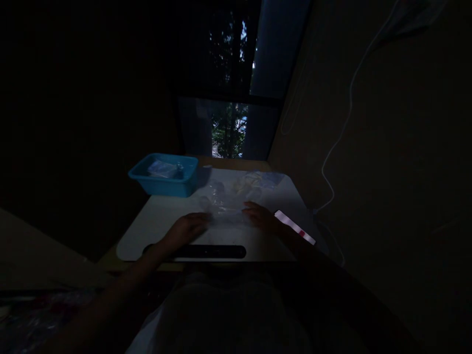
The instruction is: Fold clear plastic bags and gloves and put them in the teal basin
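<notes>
A clear, crinkled plastic bag (225,214) stretches between my two hands over the white tabletop. At its left edge my left hand (189,227) has its fingers closed on the plastic, the fingertips blurred by motion. My right hand (261,217) grips the opposite edge, its fingers bent and partly lost in shadow. Just behind the bag lies more shiny clear plastic (217,191). Farther back to the right is a loose pile of pale, thin pieces (249,182), too dim to name.
A blue plastic basin (165,187) with wrapped packets (162,168) stands at the table's back left. A phone with a lit screen (295,227) lies by my right forearm. A dark slot (210,251) runs along the white tabletop's (147,226) front. A white cable (350,98) hangs at the right wall.
</notes>
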{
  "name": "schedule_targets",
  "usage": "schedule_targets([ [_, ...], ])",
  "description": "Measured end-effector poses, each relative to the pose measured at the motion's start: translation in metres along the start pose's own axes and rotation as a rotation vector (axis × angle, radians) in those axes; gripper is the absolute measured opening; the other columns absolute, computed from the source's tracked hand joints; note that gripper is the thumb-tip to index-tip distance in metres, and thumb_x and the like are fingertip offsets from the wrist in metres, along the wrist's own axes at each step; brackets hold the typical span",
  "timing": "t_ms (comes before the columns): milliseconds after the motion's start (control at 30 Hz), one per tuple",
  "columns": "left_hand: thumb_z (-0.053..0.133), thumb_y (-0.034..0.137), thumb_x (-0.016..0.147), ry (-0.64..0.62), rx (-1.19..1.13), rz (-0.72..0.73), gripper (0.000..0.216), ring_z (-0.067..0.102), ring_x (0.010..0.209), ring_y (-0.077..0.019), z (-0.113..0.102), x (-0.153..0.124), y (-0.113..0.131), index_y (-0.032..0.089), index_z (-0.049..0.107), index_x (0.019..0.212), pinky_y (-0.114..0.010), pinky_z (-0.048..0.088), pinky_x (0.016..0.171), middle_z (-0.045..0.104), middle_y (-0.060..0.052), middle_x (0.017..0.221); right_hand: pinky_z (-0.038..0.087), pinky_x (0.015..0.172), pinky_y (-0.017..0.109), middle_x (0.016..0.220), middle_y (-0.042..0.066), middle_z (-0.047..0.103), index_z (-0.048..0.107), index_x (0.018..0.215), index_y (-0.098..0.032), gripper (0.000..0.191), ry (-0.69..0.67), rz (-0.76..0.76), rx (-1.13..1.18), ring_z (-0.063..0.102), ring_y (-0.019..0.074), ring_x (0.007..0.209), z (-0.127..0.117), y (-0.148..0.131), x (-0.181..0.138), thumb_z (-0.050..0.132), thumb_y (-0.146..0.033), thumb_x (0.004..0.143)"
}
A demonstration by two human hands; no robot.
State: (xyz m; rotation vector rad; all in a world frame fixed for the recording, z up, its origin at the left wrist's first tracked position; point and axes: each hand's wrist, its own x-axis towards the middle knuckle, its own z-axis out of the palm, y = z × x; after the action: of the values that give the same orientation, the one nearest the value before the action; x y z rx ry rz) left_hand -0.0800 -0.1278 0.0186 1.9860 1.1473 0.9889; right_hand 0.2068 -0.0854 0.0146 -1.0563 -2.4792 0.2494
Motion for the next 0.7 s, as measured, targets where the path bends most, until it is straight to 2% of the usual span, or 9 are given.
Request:
schedule_targets([
  [133,0.056,0.028,0.070,-0.121,0.277,0.103,0.025,0.054,0.100,-0.0228,-0.004,-0.001,-0.016,0.025,0.069,0.091,-0.038,0.041,0.089,0.064,-0.005,0.106,0.039,0.096,0.039,0.124,0.008,0.052,0.061,0.106,-0.019,0.042,-0.043,0.037,-0.095,0.046,0.0192,0.116,0.005,0.006,-0.008,0.039,-0.007,0.073],
  [233,0.055,0.023,0.067,-0.123,0.413,0.125,0.027,0.055,0.094,-0.0237,-0.010,0.000,-0.016,0.022,0.069,0.091,-0.040,0.043,0.085,0.064,-0.008,0.103,0.041,0.094,0.040,0.120,0.008,0.055,0.061,0.105,-0.018,0.039,0.044,0.135,-0.149,0.050,0.0200,0.111,0.005,0.007,-0.014,0.039,-0.009,0.075],
  [300,0.053,0.024,0.070,-0.116,0.429,0.131,0.028,0.055,0.095,-0.0233,-0.005,-0.001,-0.010,0.020,0.068,0.093,-0.040,0.042,0.087,0.062,-0.009,0.106,0.041,0.093,0.041,0.118,0.009,0.057,0.058,0.110,-0.018,0.039,0.126,0.176,-0.151,0.051,0.0201,0.109,0.006,0.001,-0.015,0.037,-0.011,0.077],
  [367,0.043,0.024,0.078,-0.117,0.412,0.129,0.037,0.050,0.107,-0.0217,0.012,-0.003,-0.002,0.021,0.058,0.111,-0.039,0.038,0.093,0.057,-0.008,0.117,0.040,0.094,0.040,0.118,0.009,0.057,0.055,0.115,-0.017,0.040,0.142,0.125,-0.116,0.051,0.0192,0.110,0.010,-0.011,-0.013,0.036,-0.013,0.080],
  [400,0.039,0.025,0.080,-0.113,0.423,0.127,0.041,0.047,0.112,-0.0216,0.025,-0.004,0.002,0.019,0.052,0.119,-0.040,0.036,0.096,0.054,-0.009,0.122,0.040,0.094,0.039,0.120,0.010,0.055,0.052,0.118,-0.017,0.040,0.104,0.062,-0.090,0.049,0.0185,0.113,0.013,-0.019,-0.011,0.034,-0.015,0.082],
  [500,0.034,0.033,0.084,-0.077,0.534,0.115,0.050,0.034,0.125,-0.0255,0.067,-0.010,0.010,0.010,0.038,0.128,-0.044,0.032,0.099,0.040,-0.017,0.133,0.035,0.099,0.039,0.128,0.013,0.048,0.047,0.123,-0.013,0.041,-0.012,-0.100,-0.096,0.041,0.0202,0.120,0.024,-0.045,-0.007,0.037,-0.025,0.085],
  [567,0.032,0.042,0.085,-0.067,0.657,0.089,0.059,0.024,0.129,-0.0298,0.087,-0.014,0.013,0.006,0.031,0.132,-0.049,0.028,0.100,0.030,-0.022,0.138,0.028,0.102,0.045,0.132,0.013,0.043,0.044,0.125,-0.013,0.043,-0.068,-0.105,-0.166,0.036,0.0227,0.124,0.029,-0.055,-0.007,0.036,-0.031,0.087],
  [633,0.030,0.047,0.085,-0.100,0.765,0.066,0.062,0.020,0.129,-0.0339,0.096,-0.018,0.014,0.008,0.031,0.133,-0.055,0.022,0.099,0.028,-0.022,0.139,0.023,0.102,0.051,0.133,0.014,0.041,0.043,0.125,-0.013,0.044,-0.104,-0.075,-0.237,0.034,0.0250,0.125,0.029,-0.055,-0.009,0.033,-0.033,0.088],
  [700,0.031,0.050,0.084,-0.141,0.826,0.063,0.061,0.018,0.129,-0.0362,0.095,-0.020,0.015,0.014,0.032,0.133,-0.059,0.019,0.098,0.027,-0.021,0.139,0.022,0.101,0.053,0.134,0.014,0.040,0.043,0.125,-0.014,0.043,-0.121,-0.046,-0.288,0.034,0.0261,0.124,0.024,-0.047,-0.012,0.033,-0.034,0.088],
])
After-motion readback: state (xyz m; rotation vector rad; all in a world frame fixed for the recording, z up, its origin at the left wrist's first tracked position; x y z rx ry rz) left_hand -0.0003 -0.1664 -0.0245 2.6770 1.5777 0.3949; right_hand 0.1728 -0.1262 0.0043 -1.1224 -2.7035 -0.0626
